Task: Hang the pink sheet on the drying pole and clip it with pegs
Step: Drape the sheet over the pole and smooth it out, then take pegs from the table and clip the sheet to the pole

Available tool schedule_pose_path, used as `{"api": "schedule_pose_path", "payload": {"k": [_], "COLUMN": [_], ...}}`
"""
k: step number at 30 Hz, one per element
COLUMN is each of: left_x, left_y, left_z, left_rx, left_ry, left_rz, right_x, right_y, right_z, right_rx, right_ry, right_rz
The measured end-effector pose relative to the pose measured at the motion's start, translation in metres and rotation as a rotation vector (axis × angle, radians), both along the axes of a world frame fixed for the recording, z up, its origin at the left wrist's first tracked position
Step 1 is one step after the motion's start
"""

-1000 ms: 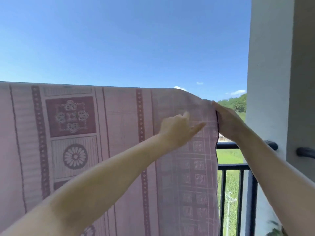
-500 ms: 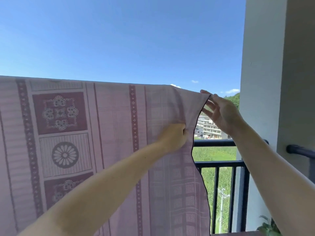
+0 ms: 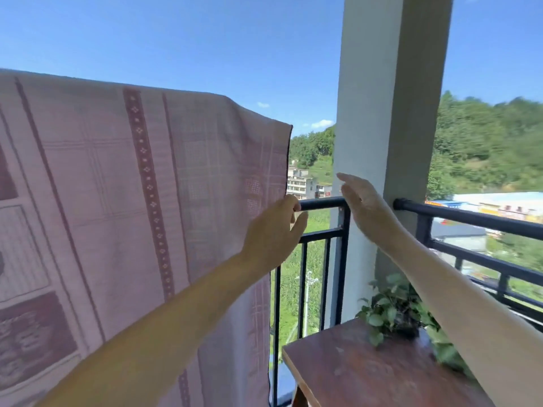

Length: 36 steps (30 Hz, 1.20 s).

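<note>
The pink patterned sheet (image 3: 132, 186) hangs folded over the drying pole, which is hidden under its top fold. The sheet fills the left half of the view, and its right edge drops straight down. My left hand (image 3: 273, 230) is at that right edge, about halfway down, with thumb and fingers loosely apart and no clear grip on the cloth. To the right of the sheet, my right hand (image 3: 364, 207) is in the air with fingers stretched, touching nothing. No pegs are in view.
A black balcony railing (image 3: 323, 202) runs behind the hands. A white pillar (image 3: 388, 113) stands just right of my right hand. A brown wooden table (image 3: 367, 374) with a leafy potted plant (image 3: 393, 312) sits at the lower right.
My right hand has let go of the sheet's top corner and moved down and right. My left hand has slid down the edge and loosened. The view has turned right and down.
</note>
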<state>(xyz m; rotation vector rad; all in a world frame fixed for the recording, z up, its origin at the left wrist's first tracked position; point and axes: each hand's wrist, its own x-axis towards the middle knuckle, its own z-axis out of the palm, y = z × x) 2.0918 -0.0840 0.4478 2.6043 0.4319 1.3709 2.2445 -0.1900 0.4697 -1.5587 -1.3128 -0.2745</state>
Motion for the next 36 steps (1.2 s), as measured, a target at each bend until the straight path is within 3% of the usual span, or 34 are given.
{"api": "schedule_pose_path", "payload": {"k": [3,6,13,19,28,36], "left_x": [0.031,0.059,0.080,0.083,0.127,0.250], "left_y": [-0.013,-0.032,-0.096,-0.141,-0.179,-0.224], "left_z": [-0.034,-0.085,-0.235,-0.312,-0.384,-0.420], "left_rx": [0.065,0.035,0.000,0.074,0.095,-0.027], "left_ry": [0.001,0.129,0.486,0.711,0.897,1.081], "left_rz": [-0.112,-0.245,-0.533,-0.672,-0.767,-0.669], "right_x": [0.006,0.009,-0.045,-0.095,-0.059,0.091], "right_y": [-0.037,-0.081,-0.191,-0.257,-0.295,-0.315], "right_z": [-0.053,-0.130,-0.304,-0.371,-0.413,-0.447], "right_rx": [0.000,-0.158,-0.576,-0.795,-0.882,-0.998], "right_ry": [-0.185,-0.222,0.093,0.311,0.481,0.505], "right_rz": [-0.302,-0.542,-0.938,-1.127,-1.171,-0.998]}}
